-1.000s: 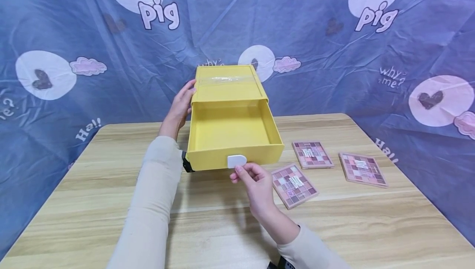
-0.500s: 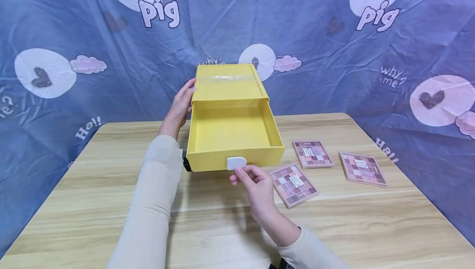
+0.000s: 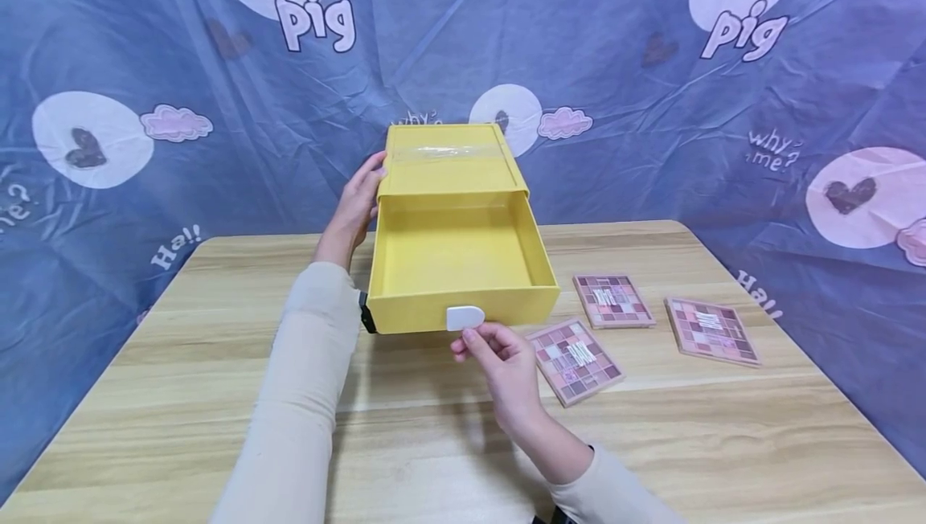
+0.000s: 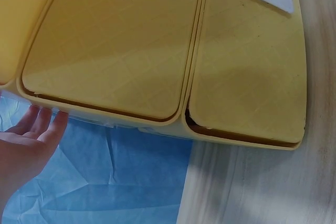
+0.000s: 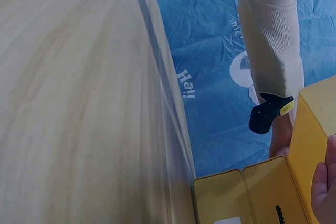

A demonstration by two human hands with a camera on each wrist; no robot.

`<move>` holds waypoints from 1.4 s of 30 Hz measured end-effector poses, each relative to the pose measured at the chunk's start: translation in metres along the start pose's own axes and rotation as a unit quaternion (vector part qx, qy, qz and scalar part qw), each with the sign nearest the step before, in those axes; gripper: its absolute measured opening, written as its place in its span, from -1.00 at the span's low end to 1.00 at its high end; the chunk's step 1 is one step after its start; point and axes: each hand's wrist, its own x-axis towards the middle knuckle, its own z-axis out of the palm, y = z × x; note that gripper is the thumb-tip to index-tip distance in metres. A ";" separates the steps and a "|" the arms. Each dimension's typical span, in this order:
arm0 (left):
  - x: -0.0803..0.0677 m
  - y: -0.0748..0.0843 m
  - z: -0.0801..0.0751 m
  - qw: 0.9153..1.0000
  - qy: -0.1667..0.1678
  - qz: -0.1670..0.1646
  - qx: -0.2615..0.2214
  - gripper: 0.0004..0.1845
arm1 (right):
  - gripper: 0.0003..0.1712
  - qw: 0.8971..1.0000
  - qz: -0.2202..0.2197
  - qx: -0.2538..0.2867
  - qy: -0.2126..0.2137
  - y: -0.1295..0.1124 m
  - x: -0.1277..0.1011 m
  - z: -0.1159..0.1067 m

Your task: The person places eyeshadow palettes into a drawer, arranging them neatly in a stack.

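I see the yellow cabinet (image 3: 452, 170) near the far edge of the table (image 3: 181, 395), top drawer (image 3: 459, 247) out, three palettes (image 3: 577, 361) outside; left hand (image 3: 358, 202) rests straightish fingers on the cabinet, right hand (image 3: 509, 375) seemingly pinches the white handle (image 3: 465, 317).

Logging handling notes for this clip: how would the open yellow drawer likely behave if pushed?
The yellow drawer is probably light, since nothing shows inside. Its thin, straight walls suggest fairly stiff plastic. Pushed at the white handle, it would likely slide inward, as its rear sits within the yellow housing.
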 end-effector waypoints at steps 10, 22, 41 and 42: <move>0.000 0.001 0.002 1.000 0.002 0.000 -0.007 -0.53 | -0.87 0.986 -0.063 -0.119 -0.101 -0.073 -0.013 0.012; 0.000 0.001 0.000 1.000 0.005 0.003 -0.004 -0.54 | -0.52 0.933 0.044 -0.352 -0.065 -0.110 -0.014 -0.021; 0.000 0.001 0.002 1.000 0.011 0.004 -0.002 -0.54 | 0.13 0.726 0.064 -0.675 -0.120 -0.122 0.000 -0.081; 0.000 0.001 0.001 1.000 0.011 0.005 -0.002 -0.54 | 0.14 0.717 0.064 -0.684 -0.120 -0.122 0.001 -0.083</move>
